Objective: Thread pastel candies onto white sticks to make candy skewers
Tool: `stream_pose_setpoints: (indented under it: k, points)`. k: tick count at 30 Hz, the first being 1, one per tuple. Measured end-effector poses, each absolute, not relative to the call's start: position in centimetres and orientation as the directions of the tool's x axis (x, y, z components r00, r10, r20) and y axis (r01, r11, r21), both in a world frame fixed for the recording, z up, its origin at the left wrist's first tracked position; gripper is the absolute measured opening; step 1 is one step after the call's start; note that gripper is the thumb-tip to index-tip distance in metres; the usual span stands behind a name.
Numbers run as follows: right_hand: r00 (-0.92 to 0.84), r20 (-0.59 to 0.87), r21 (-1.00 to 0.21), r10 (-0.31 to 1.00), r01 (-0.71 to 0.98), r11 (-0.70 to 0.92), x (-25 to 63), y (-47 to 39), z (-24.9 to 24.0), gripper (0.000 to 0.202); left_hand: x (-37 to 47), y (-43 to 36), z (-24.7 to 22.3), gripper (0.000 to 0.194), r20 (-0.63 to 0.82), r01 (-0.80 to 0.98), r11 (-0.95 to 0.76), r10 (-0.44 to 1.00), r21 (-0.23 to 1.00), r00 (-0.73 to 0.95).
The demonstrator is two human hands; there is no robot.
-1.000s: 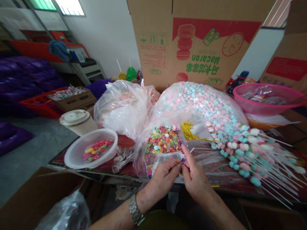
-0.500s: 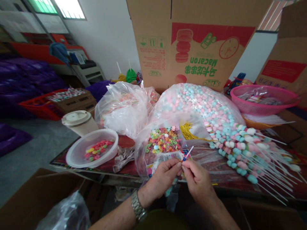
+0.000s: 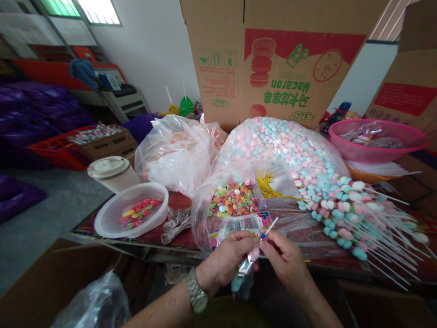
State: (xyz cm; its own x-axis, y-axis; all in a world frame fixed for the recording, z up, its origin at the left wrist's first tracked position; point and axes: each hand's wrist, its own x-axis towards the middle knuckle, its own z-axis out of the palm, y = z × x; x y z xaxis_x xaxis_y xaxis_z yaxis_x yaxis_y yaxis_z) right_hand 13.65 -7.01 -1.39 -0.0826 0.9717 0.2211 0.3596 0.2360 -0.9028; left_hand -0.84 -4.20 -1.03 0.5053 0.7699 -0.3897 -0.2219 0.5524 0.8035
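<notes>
My left hand (image 3: 225, 257), with a watch on its wrist, is closed round a bagged marshmallow skewer (image 3: 246, 266). Pink and blue pieces show through its clear wrapper, and the white stick (image 3: 272, 227) slants up to the right. At the gathered neck of the wrapper, the fingers of my right hand (image 3: 285, 259) pinch together; a thin gold tie appears there, partly hidden. Just beyond my hands lies a printed plastic bag (image 3: 241, 224). Gold twist ties (image 3: 268, 186) rest farther back, beside loose ring candies (image 3: 235, 200).
A heap of marshmallow skewers (image 3: 344, 214) covers the table's right side, sticks pointing toward me. On the left stand a plastic bowl (image 3: 102, 221) with ring candies and a lidded cup (image 3: 118, 177). A pink basket (image 3: 375, 152) and a large carton (image 3: 287, 68) are behind.
The wrapped skewer has tilted and come into fuller view below my fingers. My right hand has shifted slightly right and down, and more of the printed bag shows.
</notes>
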Motion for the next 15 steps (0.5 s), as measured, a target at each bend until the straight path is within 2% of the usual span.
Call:
stream_pose_setpoints:
  k: [2, 4, 7, 9, 12, 15]
  points:
    - [-0.326, 0.197, -0.895, 0.925, 0.325, 0.306, 14.6, -6.7, 0.2, 0.024, -1.2, -4.3, -1.3, 0.022, -0.429, -0.203, 0.71, 0.601, 0.675, 0.674]
    - [-0.454, 0.181, -0.917, 0.873, 0.243, 0.317, 15.0, -6.4, 1.1, 0.025, -1.5, -4.4, -1.4, 0.026, -0.382, -0.225, 0.774, 0.515, 0.591, 0.768]
    - [-0.386, 0.169, -0.926, 0.907, 0.254, 0.28, 14.5, -6.3, 0.7, 0.028, -1.7, -4.5, -1.3, 0.033, -0.331, -0.335, 0.745, 0.589, 0.577, 0.737]
    - [-0.277, 0.242, -0.866, 0.93, 0.37, 0.335, 14.0, -6.3, -0.2, 0.029, -1.8, -4.5, -1.1, 0.034, -0.353, -0.388, 0.696, 0.67, 0.604, 0.653]
    - [-0.259, 0.444, -0.641, 0.858, 0.577, 0.506, 13.4, -6.4, -1.0, 0.026, -1.6, -4.6, -0.9, 0.036, -0.357, -0.397, 0.556, 0.806, 0.73, 0.472]
    - [-0.254, 0.632, -0.379, 0.732, 0.723, 0.577, 12.9, -6.6, -0.7, 0.026, -1.7, -4.7, -0.7, 0.047, -0.172, -0.26, 0.216, 0.968, 0.941, 0.181]
